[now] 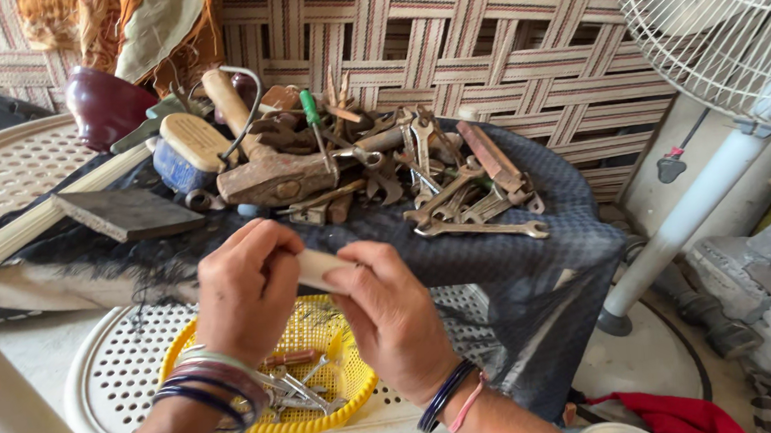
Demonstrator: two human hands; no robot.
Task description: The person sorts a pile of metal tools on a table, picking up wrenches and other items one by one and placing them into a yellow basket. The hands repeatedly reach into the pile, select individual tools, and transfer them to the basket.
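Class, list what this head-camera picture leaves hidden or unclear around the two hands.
- Pale object: both ends covered by the left hand and right hand; kind unclear.
- Yellow basket: near half hidden behind the wrists.
- White fan: cut off by the top and right edges.

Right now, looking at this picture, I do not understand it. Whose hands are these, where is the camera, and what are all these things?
The camera sits on a person's head and looks down at that person's own bare hands. The left hand and right hand together hold a small pale wooden piece. Behind them, a dark cloth carries a hammer, spanners and other rusty tools. Below is a yellow basket with small tools. A white fan stands at the right.
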